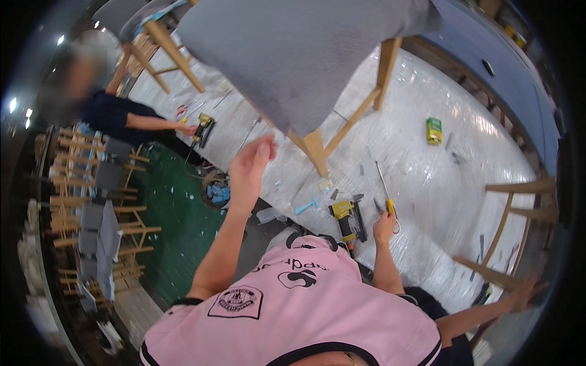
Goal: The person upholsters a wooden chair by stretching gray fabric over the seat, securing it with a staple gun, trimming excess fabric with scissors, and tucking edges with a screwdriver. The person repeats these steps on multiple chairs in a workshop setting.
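My left hand [250,168] is raised just beside the front corner of a grey upholstered chair seat [293,73]. Its fingers are slightly blurred but look parted, with nothing visible in them. On the plastic-wrapped table, my right hand [384,227] is closed around a pair of scissors; an orange handle loop [397,228] shows at its side and a dark blade sticks out ahead. Against those fingers lies a screwdriver [390,206] with a yellow handle and a long thin shaft. Left of this hand rests a yellow and black staple gun [345,221].
A green and yellow box [434,131] and a light blue piece [307,205] lie on the wrapped table [427,183]. At left a co-worker's hand [188,129] is at another staple gun [203,130]. Stacked chairs [101,213] fill the left; another person's arm [488,311] reaches in at right.
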Demonstrator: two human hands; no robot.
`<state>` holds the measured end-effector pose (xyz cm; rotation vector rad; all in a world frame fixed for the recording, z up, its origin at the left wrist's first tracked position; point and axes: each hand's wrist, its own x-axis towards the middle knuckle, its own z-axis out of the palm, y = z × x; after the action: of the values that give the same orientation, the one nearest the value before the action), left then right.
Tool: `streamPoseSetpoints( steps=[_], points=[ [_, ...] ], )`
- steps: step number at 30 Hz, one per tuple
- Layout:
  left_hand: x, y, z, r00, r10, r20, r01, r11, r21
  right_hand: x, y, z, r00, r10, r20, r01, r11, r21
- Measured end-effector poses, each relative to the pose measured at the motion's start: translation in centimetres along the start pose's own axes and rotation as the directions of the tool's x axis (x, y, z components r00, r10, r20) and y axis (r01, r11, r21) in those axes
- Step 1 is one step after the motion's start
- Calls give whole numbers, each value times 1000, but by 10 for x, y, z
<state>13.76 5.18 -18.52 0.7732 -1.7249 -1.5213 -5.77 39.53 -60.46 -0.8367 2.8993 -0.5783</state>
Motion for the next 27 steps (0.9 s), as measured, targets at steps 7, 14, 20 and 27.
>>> streamPoseSetpoints(
  steps=[7,14,20,27],
  points=[
    [56,5,26,998,24,56,-3,937,-349,-17,10,-15,987,157,-30,-157,988,12],
    [69,-7,27,969,-128,211,223,820,-527,-42,8,6,929,308,206,-332,939,93],
    [94,-2,3,916,14,402,311,610,-729,-61,8,7,859,472,200,-511,819,263],
    [127,-13,-13,834,78,546,406,583,-703,-55,-167,-96,867,423,264,-335,102,937]
  ],
)
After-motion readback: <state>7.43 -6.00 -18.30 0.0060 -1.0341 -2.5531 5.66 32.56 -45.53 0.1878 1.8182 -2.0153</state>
